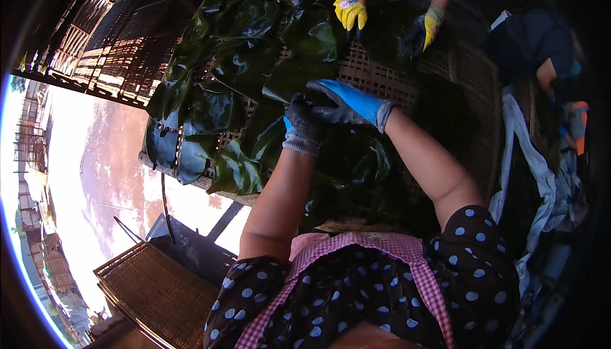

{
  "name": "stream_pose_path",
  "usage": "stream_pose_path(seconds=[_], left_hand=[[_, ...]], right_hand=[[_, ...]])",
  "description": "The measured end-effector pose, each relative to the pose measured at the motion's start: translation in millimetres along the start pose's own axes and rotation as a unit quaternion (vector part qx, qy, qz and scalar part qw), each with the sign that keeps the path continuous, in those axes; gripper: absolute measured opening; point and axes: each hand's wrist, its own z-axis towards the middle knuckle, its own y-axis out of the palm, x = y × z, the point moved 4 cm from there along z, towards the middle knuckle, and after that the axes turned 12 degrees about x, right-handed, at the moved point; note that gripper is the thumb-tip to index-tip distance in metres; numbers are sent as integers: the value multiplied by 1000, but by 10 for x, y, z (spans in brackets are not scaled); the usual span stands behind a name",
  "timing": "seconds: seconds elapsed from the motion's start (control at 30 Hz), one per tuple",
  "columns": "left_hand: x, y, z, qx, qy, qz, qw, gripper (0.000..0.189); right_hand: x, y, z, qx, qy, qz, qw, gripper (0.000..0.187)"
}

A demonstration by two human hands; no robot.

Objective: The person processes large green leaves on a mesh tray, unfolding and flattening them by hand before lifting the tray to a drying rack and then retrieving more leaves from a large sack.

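Observation:
Broad, glossy dark green leaf-like sheets (238,62) lie side by side over a woven lattice rack (363,65). My left hand (303,120), in a blue and black work glove, is over the sheets near the rack's middle. Just right of it, my right hand (351,103), gloved alike, reaches leftward with its fingers beside the left hand, at the edge of a green sheet (291,82). The palms and fingertips are partly dark against the sheets, so whether either hand grips one cannot be told.
Across the rack, a co-worker's yellow-gloved hands (351,9) touch or hover over sheets. Another person (534,43) bends at the right, beside pale crumpled cloth (539,172). A woven tray (157,287) stands at the lower left, near a brightly lit floor (114,158).

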Motion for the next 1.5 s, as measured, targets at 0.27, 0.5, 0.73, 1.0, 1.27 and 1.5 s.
stream_pose_path(seconds=[0.27, 0.5, 0.73, 1.0, 1.27, 1.5], left_hand=[[-30, -147, 116, -197, 176, 269, 926, 38], [-66, -163, -574, -57, -87, 4, 995, 59], [-329, -148, -989, -130, 24, 103, 986, 51], [-1176, 263, -1169, -295, 38, 318, 900, 53], [-1998, 558, -1221, -275, 18, 450, 850, 52], [-2605, 808, -1457, -353, 66, 430, 828, 67]], right_hand=[[130, -24, -186, 226, -138, -269, 926, 34], [487, -388, -851, 212, -11, -277, 937, 45], [1342, -1244, -2671, 101, 378, -525, 756, 74], [2041, -1823, -3401, 491, 285, 418, 709, 32], [929, -2530, -3558, 521, 276, 93, 802, 49], [141, -2441, -3451, 452, 134, 500, 727, 44]])
